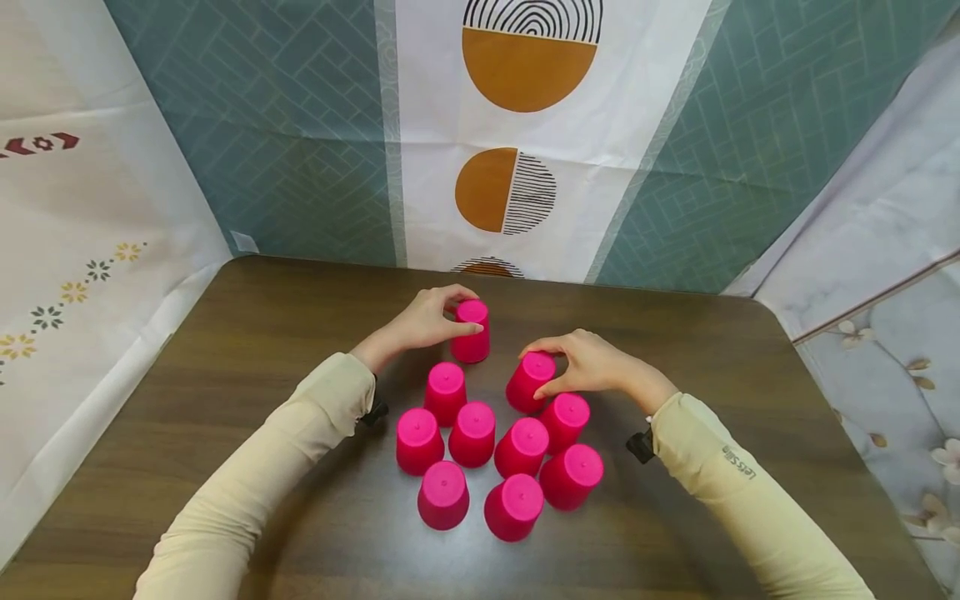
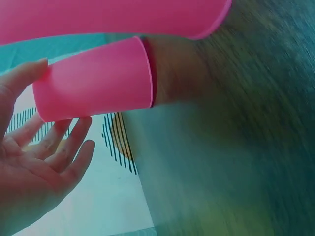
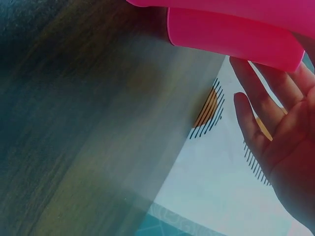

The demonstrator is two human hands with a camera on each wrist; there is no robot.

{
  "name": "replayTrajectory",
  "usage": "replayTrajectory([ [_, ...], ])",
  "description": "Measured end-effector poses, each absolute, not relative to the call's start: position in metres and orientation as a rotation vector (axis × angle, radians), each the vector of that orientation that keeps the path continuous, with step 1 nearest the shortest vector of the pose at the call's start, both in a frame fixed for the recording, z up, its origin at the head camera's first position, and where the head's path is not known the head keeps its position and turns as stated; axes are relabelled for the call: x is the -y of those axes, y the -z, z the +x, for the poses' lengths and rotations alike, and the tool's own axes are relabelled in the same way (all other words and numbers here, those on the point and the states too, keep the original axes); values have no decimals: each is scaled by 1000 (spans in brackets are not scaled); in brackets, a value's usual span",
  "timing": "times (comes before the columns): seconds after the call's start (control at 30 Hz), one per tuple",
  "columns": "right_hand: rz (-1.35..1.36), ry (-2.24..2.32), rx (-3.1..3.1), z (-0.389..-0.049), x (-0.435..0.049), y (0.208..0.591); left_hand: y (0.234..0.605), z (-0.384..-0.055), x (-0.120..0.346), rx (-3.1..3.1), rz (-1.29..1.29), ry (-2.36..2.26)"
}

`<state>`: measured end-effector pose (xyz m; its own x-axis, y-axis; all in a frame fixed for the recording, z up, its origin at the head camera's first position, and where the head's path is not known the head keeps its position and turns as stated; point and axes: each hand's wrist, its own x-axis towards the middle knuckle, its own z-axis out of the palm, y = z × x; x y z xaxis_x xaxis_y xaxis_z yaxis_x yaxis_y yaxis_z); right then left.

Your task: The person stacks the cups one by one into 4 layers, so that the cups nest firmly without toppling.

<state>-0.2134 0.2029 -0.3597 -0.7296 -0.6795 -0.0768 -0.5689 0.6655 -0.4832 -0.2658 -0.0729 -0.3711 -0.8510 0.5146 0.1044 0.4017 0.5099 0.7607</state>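
Upside-down pink cups stand on the table. At the far side, my left hand [image 1: 429, 319] holds one pink cup [image 1: 472, 342] near its closed top, thumb on one side and fingers on the other. In the left wrist view that cup [image 2: 98, 81] sits between thumb and fingers. My right hand [image 1: 592, 362] grips a second pink cup [image 1: 525, 387] by its upper part, to the right of and nearer than the first. The right wrist view shows the fingers along this cup [image 3: 231, 34], with the thumb mostly hidden.
Several more upside-down pink cups [image 1: 472, 435] stand close together on the near side of both hands. One cup [image 1: 446, 396] is just below the left hand, another [image 1: 566, 419] just below the right. Patterned cloth [image 1: 300, 167] hangs behind the brown table [image 1: 247, 333].
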Motion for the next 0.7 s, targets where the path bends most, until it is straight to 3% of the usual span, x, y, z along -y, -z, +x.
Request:
replayTrajectory([
  [0.7, -1061, 604, -2583, -217, -201, 352, 373, -269, 74, -2610, 603, -1326],
])
